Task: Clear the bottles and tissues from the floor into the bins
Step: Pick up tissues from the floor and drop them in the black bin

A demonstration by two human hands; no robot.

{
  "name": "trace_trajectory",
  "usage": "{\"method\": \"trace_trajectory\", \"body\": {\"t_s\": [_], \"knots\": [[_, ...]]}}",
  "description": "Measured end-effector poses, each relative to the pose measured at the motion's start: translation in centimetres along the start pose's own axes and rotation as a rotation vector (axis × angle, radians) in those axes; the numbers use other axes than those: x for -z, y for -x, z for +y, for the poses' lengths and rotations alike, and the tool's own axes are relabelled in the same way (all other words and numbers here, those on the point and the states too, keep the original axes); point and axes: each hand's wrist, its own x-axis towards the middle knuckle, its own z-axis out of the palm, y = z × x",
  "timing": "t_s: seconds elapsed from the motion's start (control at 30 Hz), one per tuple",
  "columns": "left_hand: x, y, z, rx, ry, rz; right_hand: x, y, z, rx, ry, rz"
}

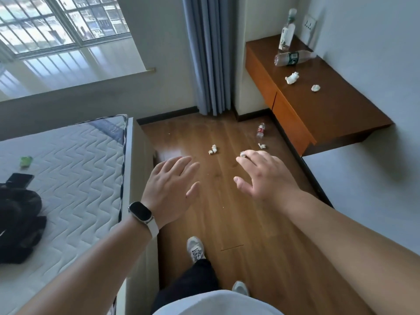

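Reaching fwd: left hand (pixel 171 185) & right hand (pixel 264 172), fingers spread, palms down.

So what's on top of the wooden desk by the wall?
On the desk: an upright bottle, a lying bottle, a larger tissue wad and a smaller tissue wad. The drawer fronts are shut, so the insides are hidden.

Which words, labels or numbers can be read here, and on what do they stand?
No text can be read.
White label on the upright bottle: blurred.
Green label on the lying bottle: blurred.
Red label on the floor bottle: too small.
Screen of the watch: dark.
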Motion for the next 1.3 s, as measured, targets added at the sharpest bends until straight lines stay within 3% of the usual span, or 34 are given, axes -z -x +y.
{"method": "trace_trajectory", "body": {"t_s": [0.63, 0.8, 1.3], "knots": [[-9.6, -23.9, -19.9, -0.091, 0.151, 0.025, 0.7, -26.8, 2.1, -0.122, 0.177, -0.029], [-10.7, -27.9, -22.5, -0.091, 0.176, 0.032, -0.1, -30.8, 2.8, -0.129, 0.193, -0.06], [-18.4, -40.6, -26.9, -0.014, 0.117, -0.19, -6.6, -47.2, 11.6, -0.011, 0.082, -0.1]]}}
